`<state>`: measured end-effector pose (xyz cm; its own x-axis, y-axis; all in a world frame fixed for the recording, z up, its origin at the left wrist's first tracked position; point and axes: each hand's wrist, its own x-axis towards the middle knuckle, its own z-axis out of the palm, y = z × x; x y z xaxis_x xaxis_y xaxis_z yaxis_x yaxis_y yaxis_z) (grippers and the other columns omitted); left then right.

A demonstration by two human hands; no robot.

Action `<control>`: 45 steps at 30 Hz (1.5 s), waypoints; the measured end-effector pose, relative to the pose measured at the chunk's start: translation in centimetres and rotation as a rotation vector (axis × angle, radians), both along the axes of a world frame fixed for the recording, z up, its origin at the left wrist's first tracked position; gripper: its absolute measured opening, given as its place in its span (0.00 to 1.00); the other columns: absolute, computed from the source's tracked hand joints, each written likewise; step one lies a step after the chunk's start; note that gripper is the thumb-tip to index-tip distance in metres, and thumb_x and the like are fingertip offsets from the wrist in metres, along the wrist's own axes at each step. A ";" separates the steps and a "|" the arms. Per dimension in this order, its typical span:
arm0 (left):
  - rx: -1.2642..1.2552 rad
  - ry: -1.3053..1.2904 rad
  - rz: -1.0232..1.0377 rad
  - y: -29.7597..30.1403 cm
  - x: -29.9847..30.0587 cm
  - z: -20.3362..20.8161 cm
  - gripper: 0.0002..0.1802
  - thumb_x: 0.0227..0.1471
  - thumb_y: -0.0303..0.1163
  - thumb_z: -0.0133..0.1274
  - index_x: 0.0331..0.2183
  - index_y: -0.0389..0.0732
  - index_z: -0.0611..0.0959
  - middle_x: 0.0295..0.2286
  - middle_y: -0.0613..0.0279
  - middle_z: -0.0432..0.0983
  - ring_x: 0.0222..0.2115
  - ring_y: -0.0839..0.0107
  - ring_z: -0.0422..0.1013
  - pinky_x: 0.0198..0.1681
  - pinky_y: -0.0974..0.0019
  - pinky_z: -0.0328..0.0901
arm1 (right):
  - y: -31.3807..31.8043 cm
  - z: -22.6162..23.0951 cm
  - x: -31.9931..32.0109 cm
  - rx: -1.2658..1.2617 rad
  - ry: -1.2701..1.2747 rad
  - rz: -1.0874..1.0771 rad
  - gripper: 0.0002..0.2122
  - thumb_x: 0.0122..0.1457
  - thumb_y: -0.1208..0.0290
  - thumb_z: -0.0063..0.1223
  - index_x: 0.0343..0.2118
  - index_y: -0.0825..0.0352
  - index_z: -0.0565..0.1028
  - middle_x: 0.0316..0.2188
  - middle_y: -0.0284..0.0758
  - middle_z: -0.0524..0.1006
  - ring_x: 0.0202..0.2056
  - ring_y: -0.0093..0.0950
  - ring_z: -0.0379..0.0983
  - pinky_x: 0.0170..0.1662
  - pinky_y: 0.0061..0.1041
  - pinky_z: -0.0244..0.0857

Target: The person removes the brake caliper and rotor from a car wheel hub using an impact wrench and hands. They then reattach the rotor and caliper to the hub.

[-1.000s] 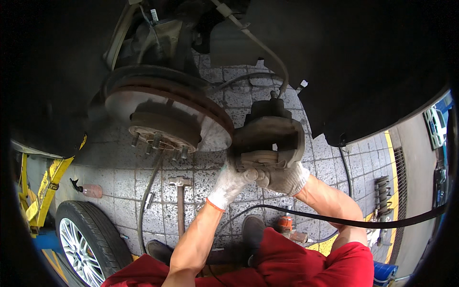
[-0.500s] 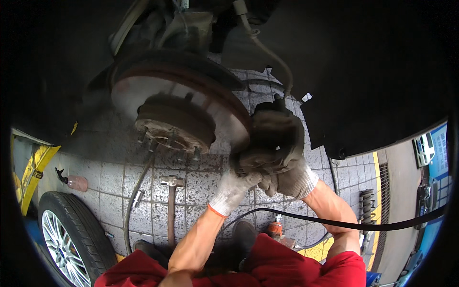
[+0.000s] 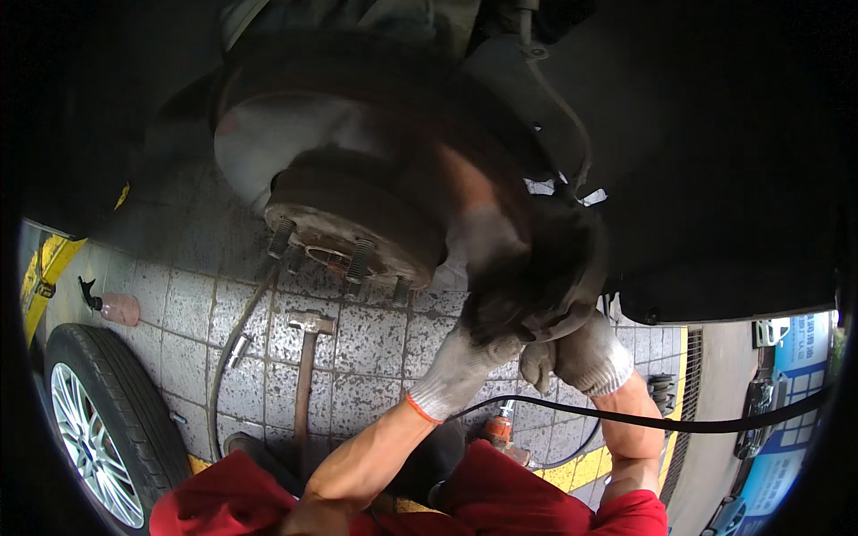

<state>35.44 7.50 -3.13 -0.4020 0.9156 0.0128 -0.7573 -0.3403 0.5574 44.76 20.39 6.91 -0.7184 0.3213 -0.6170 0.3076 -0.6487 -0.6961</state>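
A dark brake caliper (image 3: 572,268) sits at the right edge of a brake disc (image 3: 273,138), apparently around its rim; shadow hides the exact fit. My left hand (image 3: 481,353), in a grey-white knit glove with an orange cuff edge, grips the caliper's lower left side. On its lower right, my right hand (image 3: 590,353), gloved the same way, is closed on the caliper, fingers curled beneath. The fingertips of both are partly hidden by the caliper. A brake hose (image 3: 572,121) runs up from behind it. Left of the caliper, the wheel hub (image 3: 357,237) shows its bare threaded studs.
A hammer (image 3: 304,384), a metal socket (image 3: 239,351) and a hose lie on the tiled floor. To the left are a wheel (image 3: 98,438), a spray bottle (image 3: 119,308) and a yellow lift part (image 3: 49,277). An orange tool (image 3: 499,429) lies near my legs; a black hose (image 3: 697,426) crosses my right forearm.
The caliper, with both hands on it, has come closer to the disc and now overlaps its right edge. The view has shifted, so the disc and hub appear larger.
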 end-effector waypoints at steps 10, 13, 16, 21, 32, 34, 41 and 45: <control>-0.067 0.159 0.015 0.1 -0.5 -0.6 0.44 0.47 0.49 0.67 0.57 0.35 0.67 0.49 0.59 0.71 0.49 0.69 0.66 0.54 0.63 0.62 | 0.4 -1.0 0.9 0.423 -0.168 0.136 0.14 0.63 0.73 0.49 0.50 0.72 0.69 0.37 0.43 0.77 0.36 0.34 0.75 0.39 0.31 0.72; -0.088 0.130 -0.061 0.3 -0.8 -1.5 0.40 0.47 0.44 0.67 0.55 0.35 0.69 0.46 0.61 0.73 0.45 0.69 0.70 0.49 0.65 0.66 | 0.9 -0.6 0.2 0.580 -0.122 0.355 0.14 0.65 0.68 0.46 0.44 0.76 0.72 0.25 0.49 0.80 0.22 0.36 0.77 0.24 0.29 0.74; -0.016 0.029 -0.168 0.1 -2.1 -0.2 0.35 0.47 0.36 0.68 0.53 0.36 0.71 0.43 0.61 0.77 0.46 0.70 0.71 0.50 0.67 0.67 | 0.5 -0.1 -0.5 0.772 -0.054 0.354 0.14 0.64 0.71 0.46 0.48 0.75 0.70 0.32 0.47 0.78 0.29 0.35 0.75 0.31 0.29 0.72; -0.175 0.163 0.147 -1.2 -2.4 -0.5 0.34 0.44 0.30 0.68 0.53 0.36 0.73 0.43 0.62 0.78 0.42 0.72 0.73 0.48 0.69 0.68 | -0.8 0.3 -2.1 1.033 -0.022 0.294 0.18 0.62 0.76 0.46 0.55 0.73 0.66 0.43 0.45 0.75 0.42 0.34 0.72 0.44 0.30 0.68; 0.173 -0.355 0.182 -0.8 -2.0 -0.1 0.46 0.37 0.28 0.71 0.58 0.38 0.68 0.55 0.59 0.68 0.57 0.63 0.64 0.62 0.62 0.59 | -1.4 -1.5 -3.8 0.659 0.298 -0.090 0.23 0.62 0.74 0.46 0.61 0.73 0.63 0.53 0.39 0.74 0.52 0.25 0.70 0.54 0.25 0.65; 0.181 -0.347 0.165 -0.2 -1.5 0.0 0.48 0.40 0.37 0.70 0.60 0.38 0.66 0.59 0.58 0.64 0.60 0.62 0.61 0.65 0.58 0.56 | -0.5 -1.5 -3.3 0.772 0.270 -0.006 0.24 0.61 0.73 0.49 0.60 0.73 0.64 0.54 0.39 0.73 0.52 0.27 0.70 0.54 0.25 0.65; 0.199 -0.202 0.116 -1.2 -3.5 -0.8 0.47 0.47 0.45 0.64 0.62 0.36 0.61 0.59 0.52 0.63 0.59 0.58 0.62 0.63 0.51 0.58 | -0.5 -3.3 -5.1 0.743 0.293 -0.024 0.25 0.61 0.73 0.48 0.61 0.74 0.63 0.60 0.41 0.67 0.60 0.28 0.62 0.63 0.27 0.55; 0.300 -0.246 0.122 0.7 -2.2 -2.1 0.27 0.57 0.28 0.53 0.58 0.37 0.68 0.53 0.52 0.70 0.52 0.58 0.69 0.60 0.56 0.63 | 2.4 -3.9 -2.8 0.820 0.215 -0.003 0.24 0.62 0.72 0.49 0.61 0.74 0.63 0.58 0.41 0.68 0.58 0.28 0.63 0.61 0.28 0.57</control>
<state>33.22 8.20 -5.23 -0.5314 0.8314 0.1621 -0.7999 -0.5555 0.2270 41.95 22.78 3.01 -0.7918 0.6096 -0.0384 0.1142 0.0861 -0.9897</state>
